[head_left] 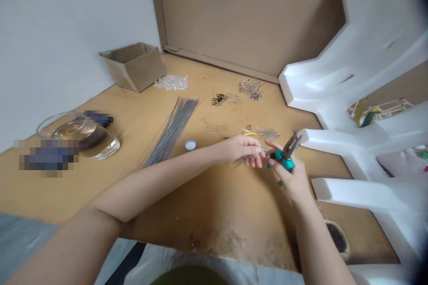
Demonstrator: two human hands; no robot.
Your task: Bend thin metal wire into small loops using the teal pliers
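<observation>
My left hand (245, 148) is closed around some thin grey wires (239, 162), whose ends poke out below the fingers. Pliers with teal-and-black handles (285, 160) rest in my right hand (296, 180), jaws pointing up and away from the left hand. The fingertips of both hands nearly meet; whether they touch, I cannot tell. Just beyond the left hand lie a yellow curved piece (249, 133) and a small pile of short cut wires (268, 134). A long bundle of straight grey wires (175, 127) lies to the left.
A small round white-and-blue container (190, 144) stands near my left forearm. Farther back are clear beads (172, 82), black rings (219, 99), metal findings (250, 87) and a cardboard box (133, 69). A glass bowl of liquid (107, 144) stands left; white moulded foam (334, 140) borders the right.
</observation>
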